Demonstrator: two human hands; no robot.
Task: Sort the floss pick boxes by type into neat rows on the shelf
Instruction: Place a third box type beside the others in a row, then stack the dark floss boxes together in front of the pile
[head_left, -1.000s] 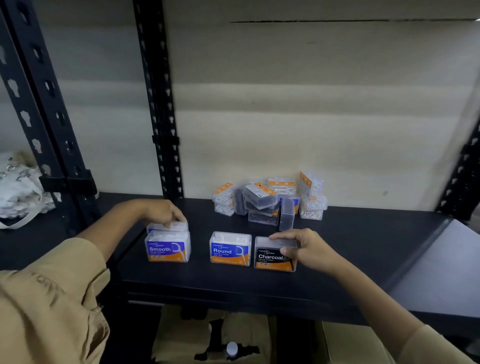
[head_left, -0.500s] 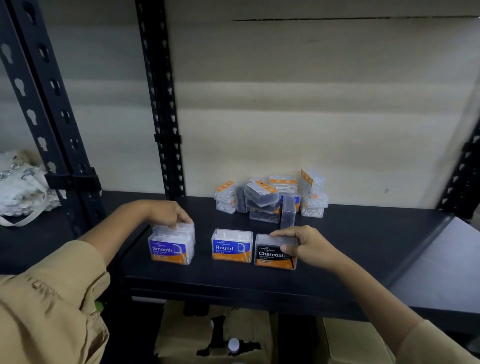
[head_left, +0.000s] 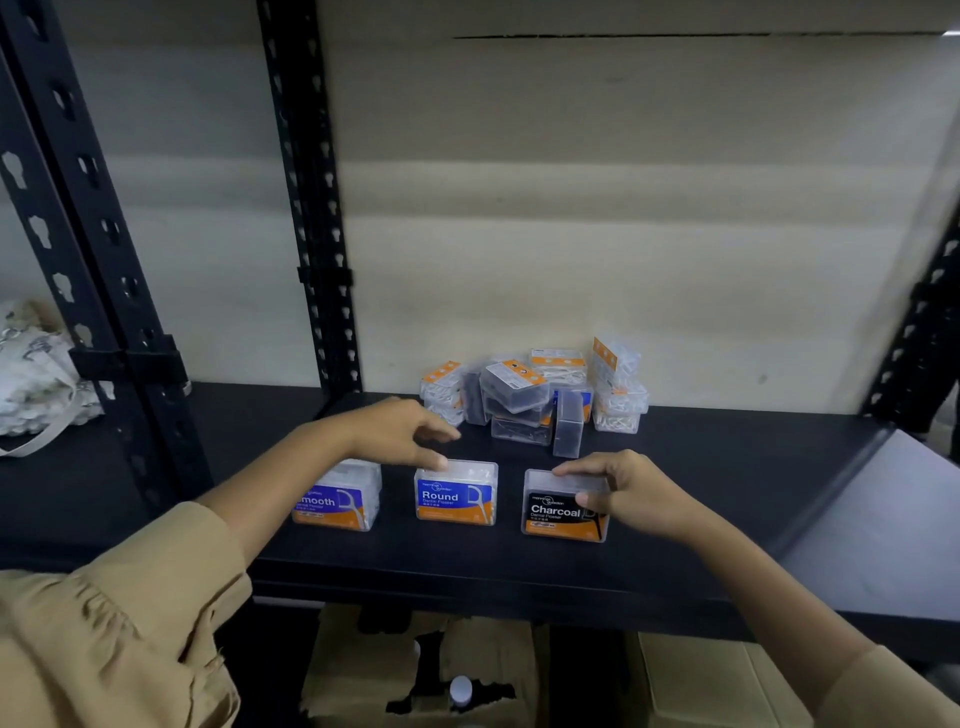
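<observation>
Three floss pick boxes stand in a row near the front of the black shelf (head_left: 467, 564): a Smooth box (head_left: 340, 501) on the left, a Round box (head_left: 456, 494) in the middle and a black Charcoal box (head_left: 553, 514) on the right. My left hand (head_left: 397, 434) hovers over the Round box with fingers apart, its thumb tip touching the box's top left corner. My right hand (head_left: 626, 493) grips the Charcoal box, index finger along its top and thumb on its front. A loose pile of mixed floss boxes (head_left: 535, 397) lies at the back against the wall.
Black perforated uprights stand at the left (head_left: 98, 291), centre left (head_left: 311, 208) and far right (head_left: 930, 332). A white patterned bag (head_left: 31, 379) lies on the neighbouring shelf to the left. Cardboard boxes (head_left: 701, 680) sit below the shelf.
My left hand has let go of the Smooth box and moved right over the Round box. The Charcoal box has slid slightly right under my right hand, widening the gap.
</observation>
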